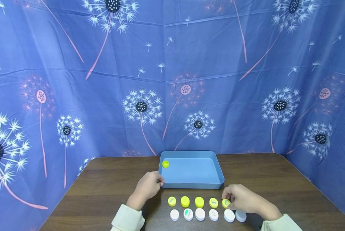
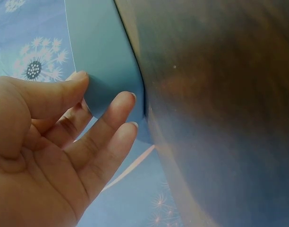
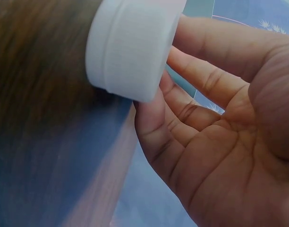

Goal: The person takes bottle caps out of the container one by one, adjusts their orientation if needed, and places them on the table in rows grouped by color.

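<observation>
My left hand [image 1: 148,185] is at the near left corner of a blue tray [image 1: 189,185], pinching its rim between thumb [image 2: 74,90] and forefinger, with the other fingers loosely bent below. A yellow bottle cap [image 1: 165,164] lies inside the tray at its left, hollow side up. My right hand [image 1: 243,199] pinches the rightmost yellow bottle cap [image 1: 225,202] of a row, thumb on the near side and forefinger on the far side. In the right wrist view a white bottle cap [image 3: 132,49] stands in front and hides my fingertips and the yellow cap.
Other yellow caps [image 1: 199,202], some with writing on top, continue the row to the left. Nearer the front runs a row of white caps [image 1: 200,214], ending in a translucent one [image 1: 240,216] by my right wrist. A dandelion-print cloth [image 1: 172,80] hangs behind the wooden table [image 1: 103,179].
</observation>
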A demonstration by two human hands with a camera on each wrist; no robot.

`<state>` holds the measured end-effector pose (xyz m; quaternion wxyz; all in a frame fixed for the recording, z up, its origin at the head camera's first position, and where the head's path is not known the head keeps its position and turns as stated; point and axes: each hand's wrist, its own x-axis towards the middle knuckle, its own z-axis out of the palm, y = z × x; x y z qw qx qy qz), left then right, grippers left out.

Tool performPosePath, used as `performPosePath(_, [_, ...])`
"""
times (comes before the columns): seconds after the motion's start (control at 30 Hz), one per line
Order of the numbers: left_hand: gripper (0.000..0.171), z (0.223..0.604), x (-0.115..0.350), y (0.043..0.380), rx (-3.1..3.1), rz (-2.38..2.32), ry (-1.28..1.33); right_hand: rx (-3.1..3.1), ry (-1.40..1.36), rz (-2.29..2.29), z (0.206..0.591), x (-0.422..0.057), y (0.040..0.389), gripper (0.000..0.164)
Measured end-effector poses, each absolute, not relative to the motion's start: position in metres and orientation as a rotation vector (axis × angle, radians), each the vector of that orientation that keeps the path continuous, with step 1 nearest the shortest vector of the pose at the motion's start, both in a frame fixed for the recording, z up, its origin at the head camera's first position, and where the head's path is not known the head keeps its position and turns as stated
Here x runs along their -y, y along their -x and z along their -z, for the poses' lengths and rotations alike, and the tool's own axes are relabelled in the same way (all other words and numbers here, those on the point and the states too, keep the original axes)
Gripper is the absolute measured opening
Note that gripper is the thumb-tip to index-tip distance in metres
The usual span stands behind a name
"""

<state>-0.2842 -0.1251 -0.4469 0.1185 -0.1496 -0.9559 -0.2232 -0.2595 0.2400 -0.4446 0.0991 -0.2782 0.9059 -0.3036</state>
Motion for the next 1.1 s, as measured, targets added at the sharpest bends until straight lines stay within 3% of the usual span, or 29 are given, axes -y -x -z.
performPosePath(0.9, [0.009, 0.443, 0.125, 0.283, 2.819, 0.668, 0.417, -2.644, 0.937, 0.918, 0.434, -0.246, 0.262, 0.031])
performPosePath(1.1, [0.01, 0.444, 0.125, 0.284, 2.806, 0.659, 0.441, -2.686, 0.975, 1.03, 0.422, -0.243, 0.257, 0.024])
